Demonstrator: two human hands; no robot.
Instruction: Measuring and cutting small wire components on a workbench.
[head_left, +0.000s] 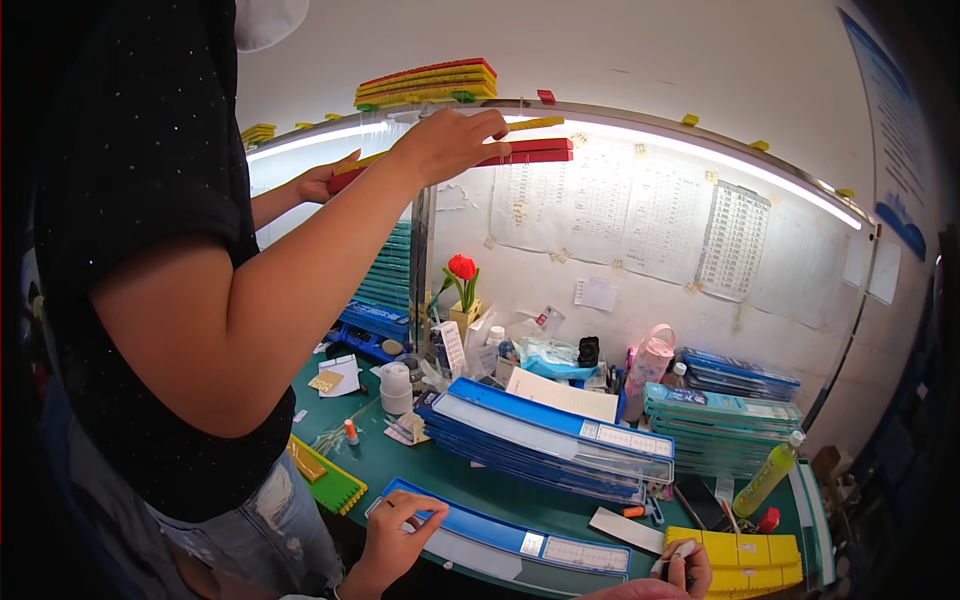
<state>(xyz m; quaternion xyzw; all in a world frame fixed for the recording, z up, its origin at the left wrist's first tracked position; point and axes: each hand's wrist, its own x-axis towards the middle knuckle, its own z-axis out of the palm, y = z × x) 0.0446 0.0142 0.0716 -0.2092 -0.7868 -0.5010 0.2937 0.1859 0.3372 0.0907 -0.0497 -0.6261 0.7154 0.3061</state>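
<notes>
A long flat case with a blue frame and a clear cover (480, 525) lies across the front of the green table. My left hand (395, 540), with a ring on one finger, is over its left end. Its thumb and fingertips come together in a pinch; I cannot make out anything between them. Off the case's right end, my right hand (690, 572) is closed around a slim white pen-like thing (683, 550). Beside that hand sit yellow toothed strips (745, 550) and a flat pale strip (627, 529).
At left, a co-worker in black (150, 130) reaches across, hands holding red strips (540, 151) and a yellow strip (537, 124) below the lit shelf. Stacked blue cases (550, 430), teal cases (720, 425), a green bottle (770, 474) and a white container (396, 388) stand behind.
</notes>
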